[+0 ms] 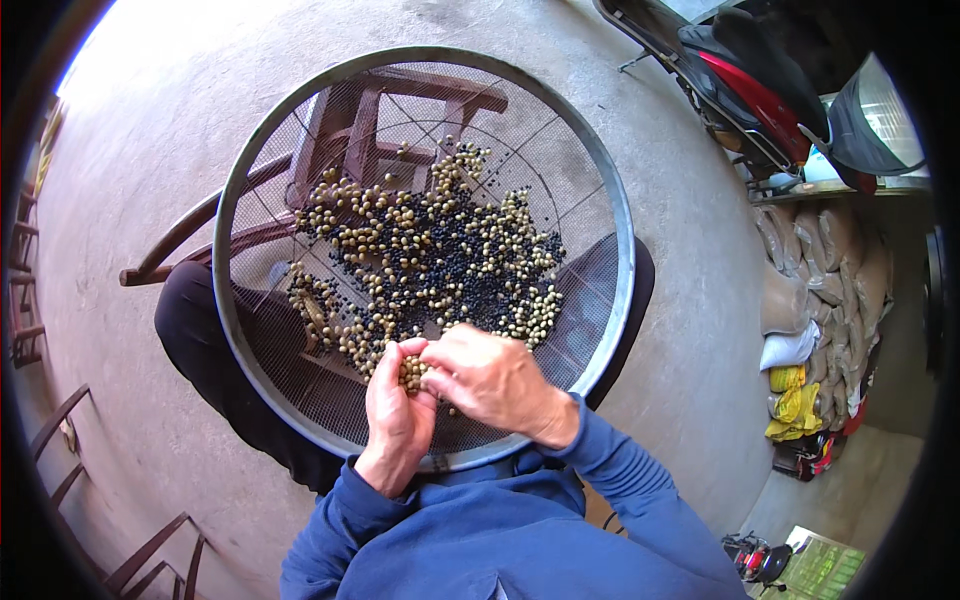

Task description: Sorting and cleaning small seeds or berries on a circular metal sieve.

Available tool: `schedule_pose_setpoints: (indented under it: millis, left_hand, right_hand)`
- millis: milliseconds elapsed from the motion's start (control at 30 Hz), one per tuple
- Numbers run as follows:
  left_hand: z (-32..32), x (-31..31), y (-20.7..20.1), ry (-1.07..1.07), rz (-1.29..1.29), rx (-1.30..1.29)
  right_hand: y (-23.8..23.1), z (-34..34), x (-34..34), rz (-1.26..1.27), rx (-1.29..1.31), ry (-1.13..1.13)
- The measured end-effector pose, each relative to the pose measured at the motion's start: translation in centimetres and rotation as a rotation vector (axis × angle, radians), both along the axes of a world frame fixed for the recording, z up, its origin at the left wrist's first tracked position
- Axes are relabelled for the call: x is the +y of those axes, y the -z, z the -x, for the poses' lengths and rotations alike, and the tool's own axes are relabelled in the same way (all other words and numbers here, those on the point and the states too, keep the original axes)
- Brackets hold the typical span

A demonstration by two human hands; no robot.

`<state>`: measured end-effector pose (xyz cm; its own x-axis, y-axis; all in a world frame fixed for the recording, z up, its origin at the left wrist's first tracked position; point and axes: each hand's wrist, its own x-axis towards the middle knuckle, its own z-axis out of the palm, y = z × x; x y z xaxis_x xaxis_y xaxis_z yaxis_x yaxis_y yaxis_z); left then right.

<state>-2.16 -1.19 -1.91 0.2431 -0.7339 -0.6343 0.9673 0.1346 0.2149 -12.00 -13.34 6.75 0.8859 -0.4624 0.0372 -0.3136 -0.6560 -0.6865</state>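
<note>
A wide round sieve [622,290] with a grey rim and wire mesh rests across my lap. Spread over its mesh are many pale tan beans [365,213] mixed with small black beans [455,240]. Close to the near rim, my left hand [396,425] is cupped around a small heap of pale beans [411,372]. My right hand [497,378] bends over that heap, its thumb and fingers curled together at the left palm. Whatever lies between the right fingertips is hidden.
A dark wooden chair or stool [190,232] shows beneath and left of the sieve. More wooden chairs [150,560] line the left. At upper right stands a red and black motorbike [755,85]. Stacked filled bags [835,265] lie along the right side.
</note>
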Motion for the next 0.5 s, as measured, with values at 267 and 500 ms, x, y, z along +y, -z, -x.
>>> schedule_pose_setpoints:
  millis: [267,500]
  left_hand:
    - [0.2,-0.8,-1.5,0.023,-0.109,-0.004]
    - [0.0,-0.7,-1.7,0.028,-0.135,-0.004]
  right_hand:
    - [4.2,7.3,-9.3,0.217,0.298,0.289]
    - [5.8,5.2,-8.9,0.270,0.299,0.201]
